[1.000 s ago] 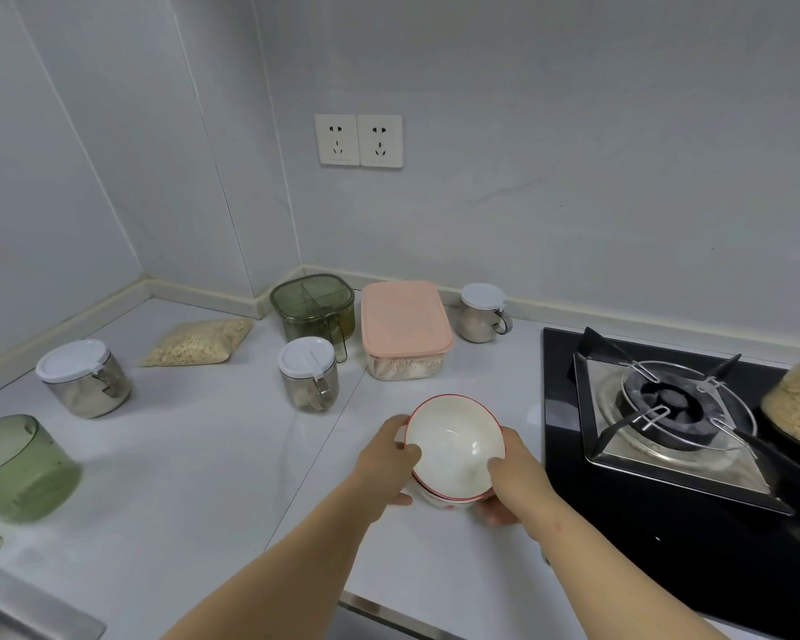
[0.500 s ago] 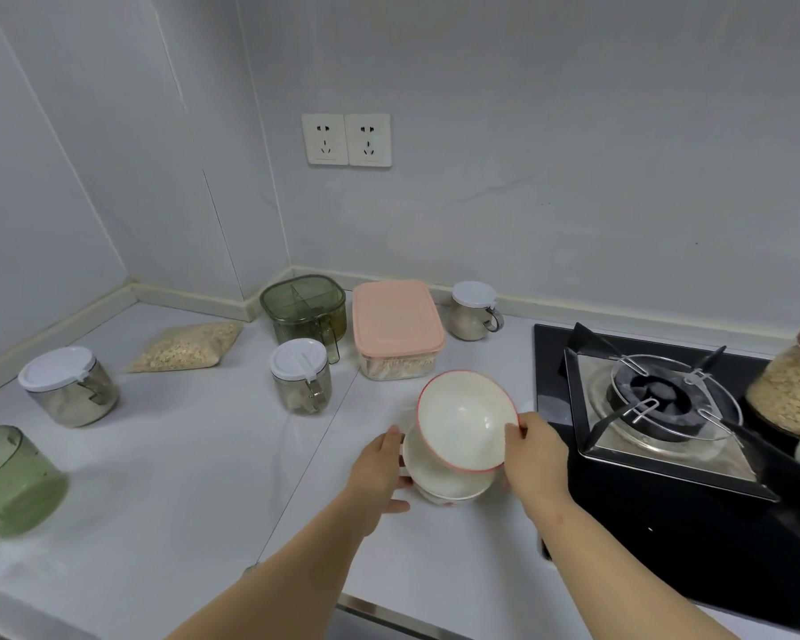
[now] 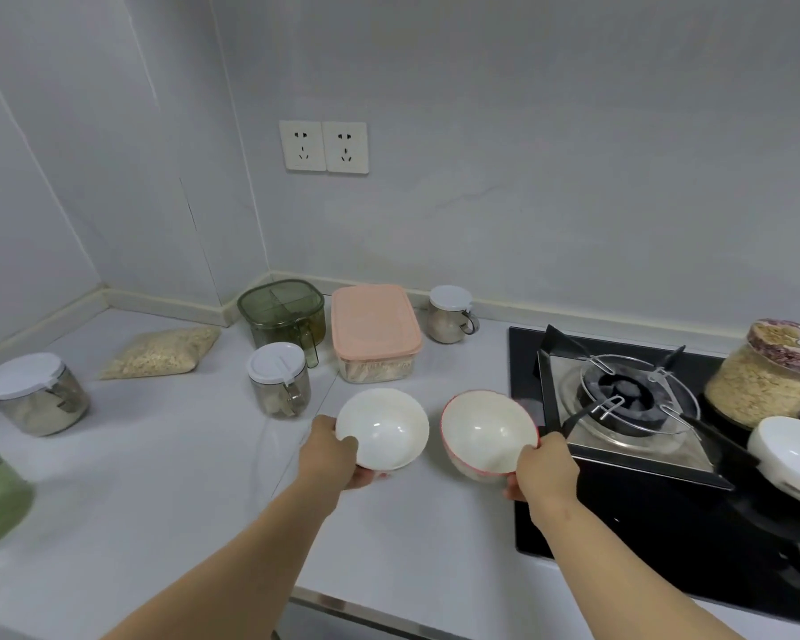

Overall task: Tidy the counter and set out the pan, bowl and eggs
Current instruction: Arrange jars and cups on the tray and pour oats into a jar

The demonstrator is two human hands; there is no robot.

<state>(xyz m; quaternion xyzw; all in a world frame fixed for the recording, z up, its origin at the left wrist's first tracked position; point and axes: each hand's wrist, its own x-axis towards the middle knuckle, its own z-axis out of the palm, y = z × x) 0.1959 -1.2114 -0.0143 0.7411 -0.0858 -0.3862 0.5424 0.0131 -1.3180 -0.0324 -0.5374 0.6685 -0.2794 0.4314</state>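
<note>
Since half a second ago the two stacked bowls have come apart. The plain white ceramic bowl (image 3: 382, 429) is now on the left and the red-rimmed white ceramic bowl (image 3: 488, 431) on the right. They are side by side with a narrow gap, both tilted toward the camera over the white bench (image 3: 135, 478). The grip of the left hand (image 3: 331, 455) is closed on the plain bowl's near-left rim, thumb on the inside and fingers beneath. The right hand (image 3: 546, 473) holds the red-rimmed bowl's near-right rim the same way, beside the black gas hob (image 3: 620, 524). Whether either bowl touches the bench, I cannot tell. Behind them stand a pink-lidded rectangular plastic box (image 3: 375, 325) and a small white-lidded glass jar (image 3: 278, 376).
</note>
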